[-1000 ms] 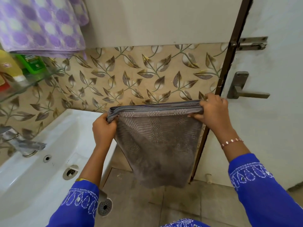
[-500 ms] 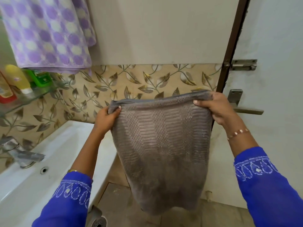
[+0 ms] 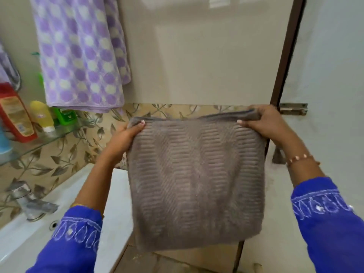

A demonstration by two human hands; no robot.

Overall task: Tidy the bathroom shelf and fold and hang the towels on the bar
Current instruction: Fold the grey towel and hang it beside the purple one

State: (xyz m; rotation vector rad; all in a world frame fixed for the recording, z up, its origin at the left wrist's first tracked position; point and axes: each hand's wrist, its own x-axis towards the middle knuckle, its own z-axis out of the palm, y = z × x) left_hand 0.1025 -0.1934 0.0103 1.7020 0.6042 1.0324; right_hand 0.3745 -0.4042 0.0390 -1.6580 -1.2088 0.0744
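Observation:
A folded grey ribbed towel (image 3: 195, 180) hangs in the air in front of me, stretched flat between both hands. My left hand (image 3: 126, 138) pinches its top left corner, and my right hand (image 3: 264, 123) grips its top right corner. A purple and white checked towel (image 3: 78, 54) hangs at the upper left; the bar that holds it is out of view. Below it a glass shelf (image 3: 65, 133) carries a red bottle (image 3: 14, 115), a yellow bottle (image 3: 42, 115) and a green item (image 3: 66, 115).
A white sink (image 3: 29, 239) with a chrome tap (image 3: 29, 201) lies at the lower left. A white door (image 3: 331, 95) with a metal latch (image 3: 293, 109) and a dark frame stands on the right. A leaf-patterned tile band runs along the wall.
Both hands have lifted the grey towel higher, and my view has tilted up. More of the purple towel and the shelf now shows.

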